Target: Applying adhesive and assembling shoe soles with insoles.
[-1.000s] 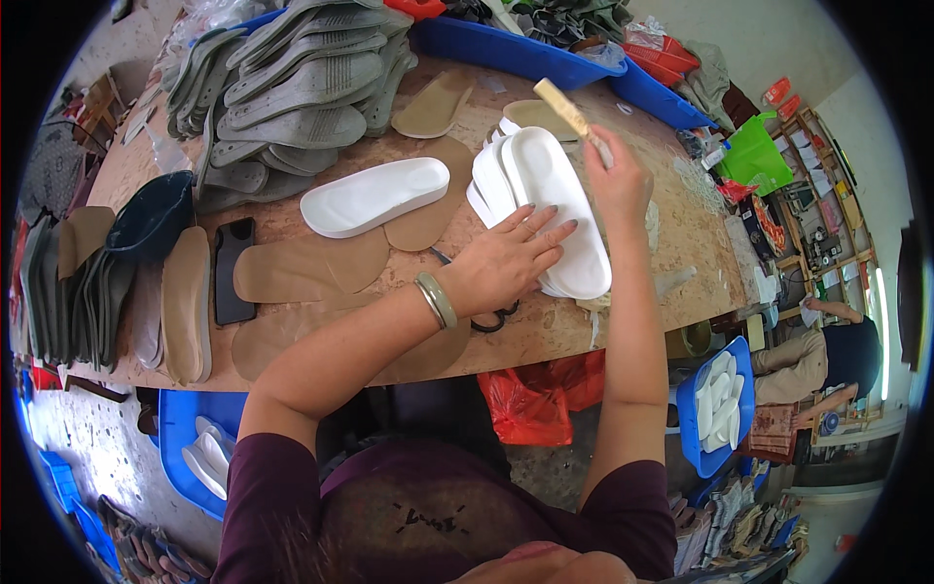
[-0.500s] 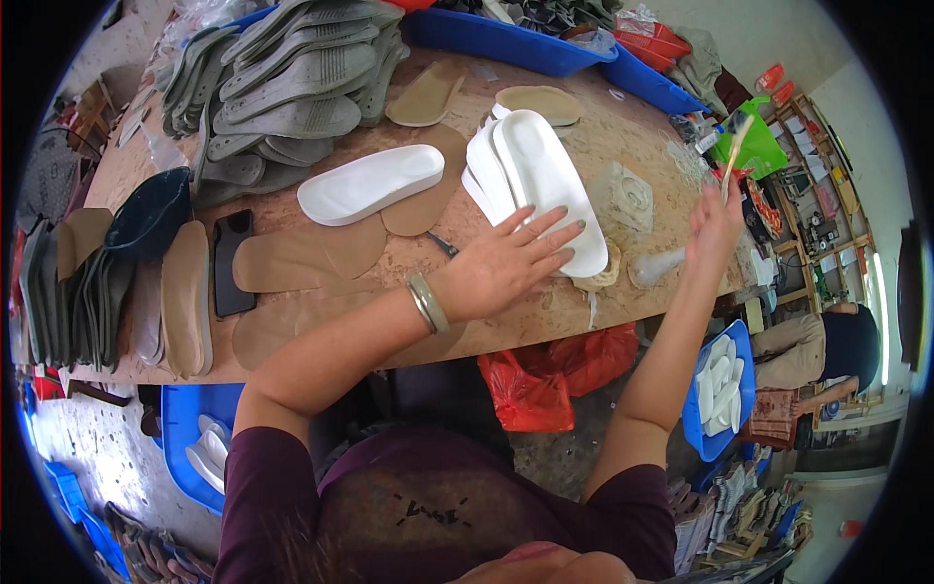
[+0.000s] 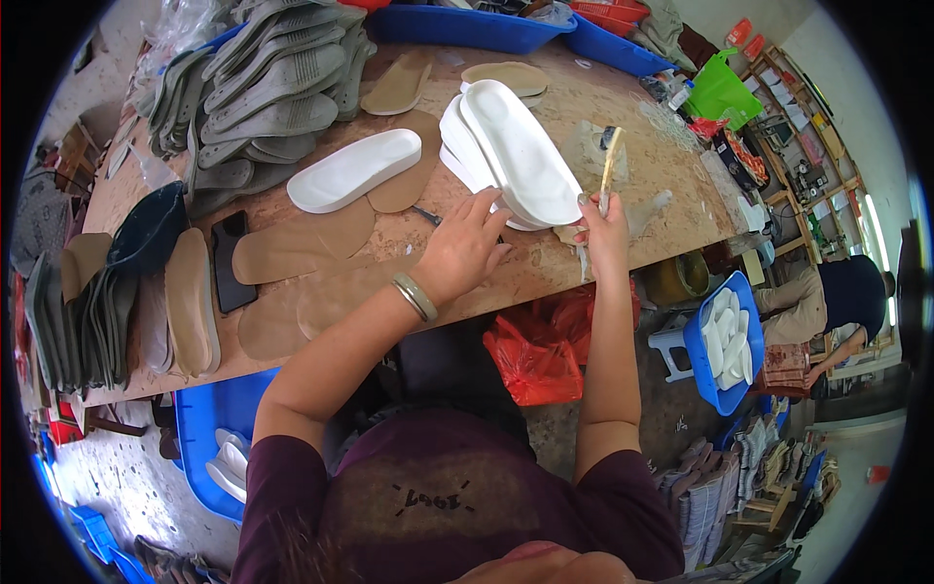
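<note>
My right hand [image 3: 605, 237] grips a slim, pale-handled brush [image 3: 610, 165] upright, its tip pointing away from me. Beside it, a stack of white shoe soles [image 3: 525, 151] leans on the table, the top one lying hollow side up. My left hand [image 3: 463, 241] is at the near end of this stack, fingers apart and holding nothing; whether its fingertips touch the soles I cannot tell. Just left of the stack lies a single white sole [image 3: 355, 171], partly over a brown insole [image 3: 413, 161]. A dark thin tool [image 3: 426, 214] lies partly hidden behind my left hand.
Grey soles [image 3: 277, 92] are piled at the far left. A phone [image 3: 232, 261], a dark bowl [image 3: 151, 229] and brown insoles [image 3: 302, 243] lie leftward. Blue trays [image 3: 467, 29] line the back. A red bag [image 3: 535, 355] hangs below the table edge; another person [image 3: 846, 302] stands right.
My right hand has brought the brush down and left, close to the white soles. My left hand has drawn back off the top sole toward the stack's near end.
</note>
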`<state>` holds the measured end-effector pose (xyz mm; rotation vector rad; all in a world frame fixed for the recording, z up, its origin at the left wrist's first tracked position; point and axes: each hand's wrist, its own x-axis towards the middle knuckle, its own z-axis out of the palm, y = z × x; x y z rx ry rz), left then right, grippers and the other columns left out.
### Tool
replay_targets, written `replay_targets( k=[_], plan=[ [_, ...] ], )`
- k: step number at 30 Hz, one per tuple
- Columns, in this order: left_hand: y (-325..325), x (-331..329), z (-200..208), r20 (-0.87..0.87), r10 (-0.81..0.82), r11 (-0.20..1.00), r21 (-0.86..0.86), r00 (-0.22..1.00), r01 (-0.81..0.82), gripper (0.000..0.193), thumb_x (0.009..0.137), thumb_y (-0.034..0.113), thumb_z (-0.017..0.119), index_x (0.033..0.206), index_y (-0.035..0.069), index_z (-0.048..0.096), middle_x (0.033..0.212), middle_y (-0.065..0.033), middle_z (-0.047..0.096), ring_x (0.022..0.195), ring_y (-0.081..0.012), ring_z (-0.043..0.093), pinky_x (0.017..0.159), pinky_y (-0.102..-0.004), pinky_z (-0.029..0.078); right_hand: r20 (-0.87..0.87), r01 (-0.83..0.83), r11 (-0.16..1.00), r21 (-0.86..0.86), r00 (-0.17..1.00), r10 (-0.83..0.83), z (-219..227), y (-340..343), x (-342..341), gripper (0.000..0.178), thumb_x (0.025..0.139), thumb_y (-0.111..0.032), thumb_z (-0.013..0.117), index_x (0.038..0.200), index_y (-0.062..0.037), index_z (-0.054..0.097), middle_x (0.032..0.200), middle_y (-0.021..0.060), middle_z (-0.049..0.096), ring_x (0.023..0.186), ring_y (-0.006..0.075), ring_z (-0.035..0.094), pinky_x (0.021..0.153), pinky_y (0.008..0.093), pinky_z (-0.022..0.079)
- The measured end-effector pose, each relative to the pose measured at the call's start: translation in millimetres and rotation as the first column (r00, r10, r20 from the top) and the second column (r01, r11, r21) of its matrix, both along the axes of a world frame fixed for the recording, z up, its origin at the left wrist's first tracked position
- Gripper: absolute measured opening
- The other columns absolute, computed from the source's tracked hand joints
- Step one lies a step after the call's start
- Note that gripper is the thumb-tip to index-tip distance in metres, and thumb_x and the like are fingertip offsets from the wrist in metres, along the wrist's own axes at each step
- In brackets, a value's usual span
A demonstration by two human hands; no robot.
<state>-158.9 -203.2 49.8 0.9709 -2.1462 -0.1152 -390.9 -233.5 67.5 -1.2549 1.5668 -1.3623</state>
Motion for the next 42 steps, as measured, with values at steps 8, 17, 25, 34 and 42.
replay_targets(
  k=[8,17,25,34,42],
  plan=[
    [-4,-1,4,0.087,0.020,0.999,0.043,0.996,-0.024,0.044,0.078,0.019,0.070,0.114,0.001,0.053,0.126,-0.0158,0.047,0.119,-0.0312,0.046,0.100,-0.0405,0.041,0.089,0.102,0.978,-0.185,0.992,-0.086,18,5,-5,0.017,0.090,-0.013,0.062,0.100,-0.0055,0.051,0.085,0.0056,0.059,0.062,0.0126,0.058,0.048,0.0257,0.050],
    [-13,-2,10,0.022,0.109,0.994,0.006,0.994,-0.110,0.047,0.073,0.021,0.074,0.112,0.003,0.055,0.117,-0.0108,0.052,0.112,-0.0296,0.050,0.095,-0.0389,0.042,0.333,0.413,0.854,-0.317,0.891,-0.308,45,-13,-198,0.030,0.087,-0.011,0.064,0.111,-0.0058,0.047,0.095,0.0095,0.060,0.072,0.0171,0.063,0.056,0.0275,0.053],
    [-47,-19,13,-0.175,0.383,0.924,0.049,0.907,-0.380,0.076,0.076,0.038,0.076,0.133,0.001,0.042,0.128,-0.0239,0.043,0.118,-0.0361,0.045,0.098,-0.0441,0.040,0.188,0.562,0.815,-0.142,0.824,-0.535,-55,-48,-304,0.024,0.090,-0.007,0.058,0.110,-0.0052,0.045,0.094,0.0115,0.059,0.067,0.0187,0.062,0.053,0.0276,0.054],
    [-82,-10,-8,-0.672,0.509,0.636,0.715,0.539,0.290,0.071,0.083,0.015,0.064,0.141,-0.004,0.027,0.096,-0.0105,0.054,0.090,-0.0179,0.057,0.079,-0.0301,0.051,0.050,0.473,0.877,0.081,0.877,-0.478,-88,-36,-296,0.025,0.093,-0.022,0.056,0.110,-0.0035,0.051,0.084,0.0105,0.062,0.060,0.0205,0.067,0.041,0.0226,0.046],
    [-92,-10,-34,-0.831,0.270,0.850,0.443,0.486,0.285,0.062,0.087,0.013,0.053,0.143,0.002,0.030,0.095,-0.0091,0.053,0.084,-0.0163,0.054,0.075,-0.0297,0.047,-0.523,0.468,0.796,-0.384,0.600,-0.606,-21,-21,-255,0.031,0.094,-0.026,0.057,0.110,0.0002,0.062,0.088,0.0065,0.067,0.066,0.0101,0.061,0.058,0.0248,0.047]
  ],
)
